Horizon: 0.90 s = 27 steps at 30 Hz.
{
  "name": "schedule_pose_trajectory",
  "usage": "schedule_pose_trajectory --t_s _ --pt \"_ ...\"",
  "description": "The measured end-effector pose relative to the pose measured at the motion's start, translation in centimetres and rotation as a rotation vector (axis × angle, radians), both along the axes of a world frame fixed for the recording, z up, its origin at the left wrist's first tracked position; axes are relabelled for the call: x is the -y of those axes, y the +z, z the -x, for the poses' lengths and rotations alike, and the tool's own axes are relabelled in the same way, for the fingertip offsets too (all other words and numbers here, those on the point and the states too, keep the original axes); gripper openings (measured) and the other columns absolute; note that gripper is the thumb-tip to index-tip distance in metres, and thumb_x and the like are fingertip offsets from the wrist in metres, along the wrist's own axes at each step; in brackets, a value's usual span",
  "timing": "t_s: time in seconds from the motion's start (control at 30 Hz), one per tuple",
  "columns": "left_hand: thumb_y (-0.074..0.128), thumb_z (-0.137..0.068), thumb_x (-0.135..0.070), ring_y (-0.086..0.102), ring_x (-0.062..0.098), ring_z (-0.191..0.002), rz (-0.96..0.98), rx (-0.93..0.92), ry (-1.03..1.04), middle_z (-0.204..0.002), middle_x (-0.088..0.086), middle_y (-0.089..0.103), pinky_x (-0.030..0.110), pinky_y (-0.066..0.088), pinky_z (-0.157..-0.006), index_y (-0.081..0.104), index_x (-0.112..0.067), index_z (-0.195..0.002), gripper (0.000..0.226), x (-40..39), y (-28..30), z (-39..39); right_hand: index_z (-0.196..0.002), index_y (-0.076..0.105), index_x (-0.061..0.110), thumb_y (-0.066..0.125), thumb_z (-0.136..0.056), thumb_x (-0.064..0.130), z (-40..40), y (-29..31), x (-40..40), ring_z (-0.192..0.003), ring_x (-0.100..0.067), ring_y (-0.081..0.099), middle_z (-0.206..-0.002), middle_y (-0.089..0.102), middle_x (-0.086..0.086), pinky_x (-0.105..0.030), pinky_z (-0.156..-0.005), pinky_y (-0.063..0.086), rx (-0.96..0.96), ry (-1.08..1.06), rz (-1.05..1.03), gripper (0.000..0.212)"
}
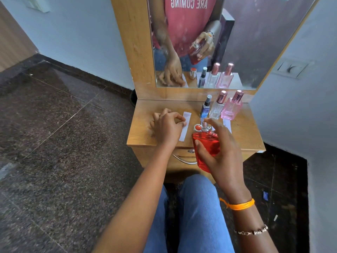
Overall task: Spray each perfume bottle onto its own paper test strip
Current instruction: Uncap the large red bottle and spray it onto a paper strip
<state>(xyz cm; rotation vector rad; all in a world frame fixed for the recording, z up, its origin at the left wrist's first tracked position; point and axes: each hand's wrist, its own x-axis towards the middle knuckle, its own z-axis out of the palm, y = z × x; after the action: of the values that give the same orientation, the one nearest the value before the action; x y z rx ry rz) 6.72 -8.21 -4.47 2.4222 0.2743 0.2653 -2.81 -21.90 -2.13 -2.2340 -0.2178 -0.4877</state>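
My right hand [221, 152] grips a large red perfume bottle [206, 143] above the front edge of the wooden dresser top [142, 128], forefinger arched over its silver nozzle. The bottle's red cap [197, 127] stands on the top just behind it. My left hand [166, 126] pinches the edge of a white paper strip [185, 127] lying on the top. Behind stand a blue spray bottle [205, 108], a clear bottle [217, 106] and a pink bottle [231, 108]. Another strip [228, 125] shows in front of the pink bottle; more are hidden by my hand.
A mirror [255, 42] rises right behind the bottles. A drawer with a metal handle [184, 160] sits under the top, my knees in jeans below it. Dark stone floor lies left and right; white walls close in on the right.
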Motion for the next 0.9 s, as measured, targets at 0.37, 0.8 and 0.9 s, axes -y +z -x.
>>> schedule_pose_trajectory --t_s 0.37,0.8,0.9 --pt "0.074 -0.075 -0.037 0.041 0.019 -0.105 -0.065 0.082 0.027 -0.107 -0.01 0.058 0.034 0.024 -0.081 0.07 -0.031 -0.082 0.01 0.4 -0.4 0.9 -0.13 0.038 0.044 0.067 -0.085 0.032 0.1 -0.6 0.0 -0.091 0.004 0.046 -0.113 0.056 0.007 -0.011 -0.074 0.042 0.016 0.011 -0.021 0.055" --pt "0.061 -0.089 -0.024 0.05 0.016 -0.1 0.208 0.184 -0.131 -0.098 -0.007 0.062 0.029 0.037 -0.082 0.072 -0.021 -0.094 0.012 -0.7 0.6 1.8 -0.126 0.036 0.054 0.063 -0.086 0.037 0.1 0.2 -0.2 -0.105 0.012 0.051 -0.116 0.047 0.04 -0.019 -0.084 0.047 0.022 0.028 -0.171 0.052" --pt "0.055 -0.092 -0.019 0.059 0.0 -0.097 0.583 0.158 -0.375 -0.096 -0.015 0.064 0.014 0.044 -0.082 0.07 -0.025 -0.097 0.017 -1.3 1.5 4.1 -0.122 0.036 0.057 0.065 -0.085 0.032 -0.2 0.6 -0.2 -0.107 0.001 0.056 -0.117 0.049 0.037 -0.031 -0.089 0.051 0.003 0.066 -0.325 0.053"
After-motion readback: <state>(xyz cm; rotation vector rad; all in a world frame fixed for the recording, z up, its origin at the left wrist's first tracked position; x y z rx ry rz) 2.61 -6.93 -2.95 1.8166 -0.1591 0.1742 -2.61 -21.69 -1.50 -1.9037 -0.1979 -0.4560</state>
